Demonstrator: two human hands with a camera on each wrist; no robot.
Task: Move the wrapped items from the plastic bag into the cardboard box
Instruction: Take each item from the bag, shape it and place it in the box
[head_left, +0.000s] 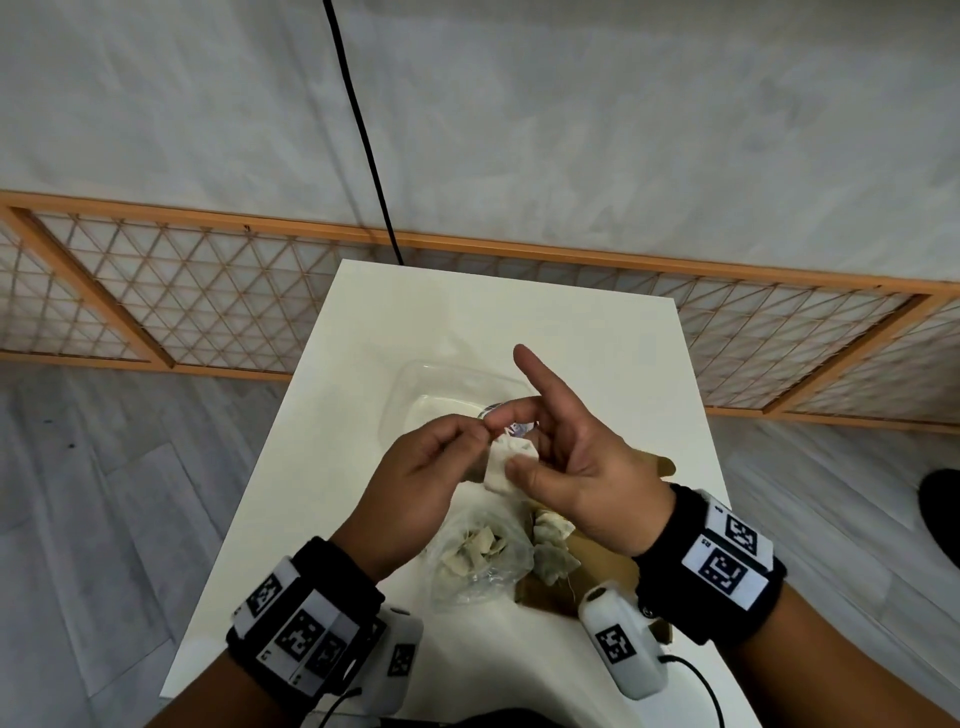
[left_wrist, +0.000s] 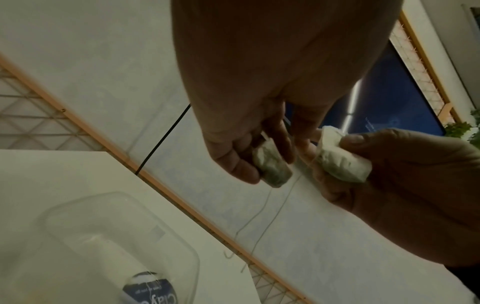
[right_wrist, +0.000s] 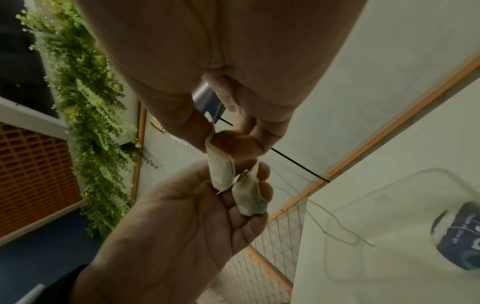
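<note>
Both hands are raised over the white table (head_left: 597, 332). My left hand (head_left: 470, 439) pinches one small white wrapped item (left_wrist: 271, 164) between thumb and fingers. My right hand (head_left: 522, 457) pinches a second wrapped item (left_wrist: 340, 160), its index finger sticking straight out. The two items (right_wrist: 221, 170) (right_wrist: 249, 197) hang side by side, almost touching, and thin strings (left_wrist: 259, 218) trail down from them. Below the hands lies the clear plastic bag (head_left: 478, 561) holding several wrapped items. Right of it is the brown cardboard box (head_left: 587, 566), with wrapped items (head_left: 553, 540) in it, partly hidden by my right wrist.
A clear plastic container (head_left: 415, 384) with a blue-labelled object (left_wrist: 150, 288) inside sits behind the hands on the table. A black cable (head_left: 363, 130) runs down to the table's far edge. A wooden lattice screen (head_left: 182, 291) stands beyond it.
</note>
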